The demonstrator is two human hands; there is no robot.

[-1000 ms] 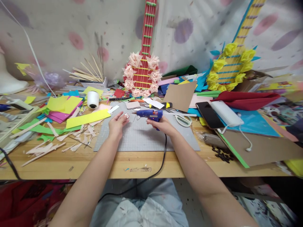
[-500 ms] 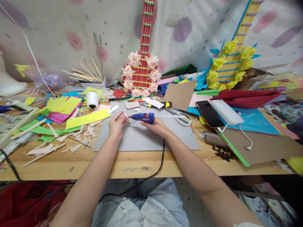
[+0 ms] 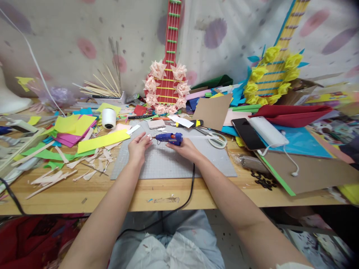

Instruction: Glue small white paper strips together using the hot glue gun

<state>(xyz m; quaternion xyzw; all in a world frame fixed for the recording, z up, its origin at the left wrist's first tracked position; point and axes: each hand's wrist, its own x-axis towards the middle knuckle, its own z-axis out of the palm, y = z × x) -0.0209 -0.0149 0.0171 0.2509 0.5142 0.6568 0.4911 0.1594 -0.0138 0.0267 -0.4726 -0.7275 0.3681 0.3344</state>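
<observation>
A blue glue gun (image 3: 169,138) is gripped in my right hand (image 3: 185,147), its nozzle pointing left and a clear glue stick jutting out behind. My left hand (image 3: 137,147) pinches a small pale piece (image 3: 149,137), too small to name, right at the nozzle's tip. Whether nozzle and piece touch I cannot tell. Both hands are just above the grey cutting mat (image 3: 168,168). From the gun a black cord (image 3: 192,186) runs down over the table edge. Behind the gun lie a utility knife (image 3: 198,123) and scissors (image 3: 217,141).
A red paper guitar (image 3: 166,84) with pink flowers and a yellow one (image 3: 269,78) lean at the back. Paper scraps (image 3: 103,141) and a white cylinder (image 3: 109,118) lie left; a phone (image 3: 247,133), power bank (image 3: 268,131) and brown cardboard (image 3: 305,173) lie right.
The view has shifted very slightly. Both hands keep their places, with the glue gun's nozzle still at the small piece.
</observation>
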